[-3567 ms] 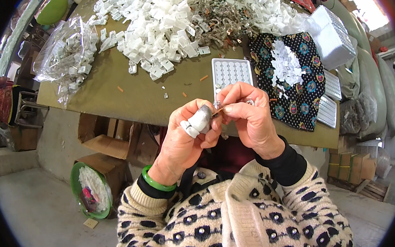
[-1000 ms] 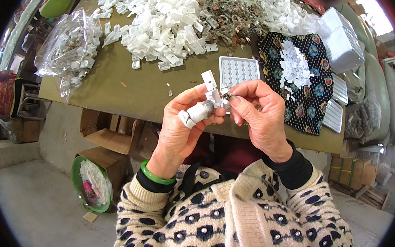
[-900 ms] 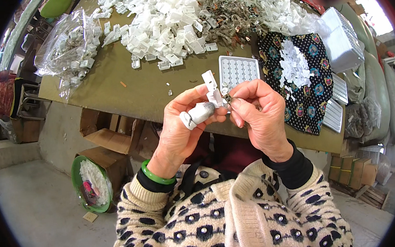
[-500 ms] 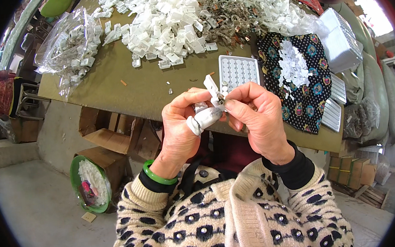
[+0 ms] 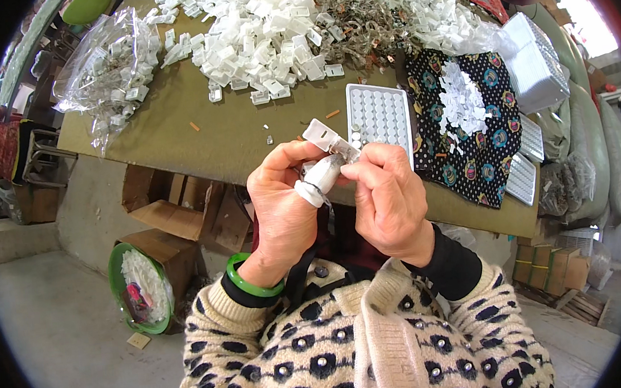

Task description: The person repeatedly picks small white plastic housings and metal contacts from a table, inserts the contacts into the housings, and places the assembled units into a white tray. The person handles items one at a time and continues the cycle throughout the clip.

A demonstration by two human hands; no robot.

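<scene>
A small white plastic casing with a dark slot is gripped in my left hand, above the table's near edge. A white cover, smudged grey at its tip and tied at its base, wraps one digit of that hand. My right hand has its thumb and forefinger pinched together at the casing's near right end. Whatever small part lies between those fingertips is hidden. Just beyond my hands is a white tray with rows of round hollows; a few small white pieces sit at its left edge.
Heaped white casings cover the far table beside a pile of metal parts. A clear bag of parts lies left. White slips rest on a patterned cloth at right, near stacked trays. A green basin stands below.
The casing has tipped over to the left and shows its slotted face. My right hand has shifted slightly left and turned, with its fingers still at the casing's end.
</scene>
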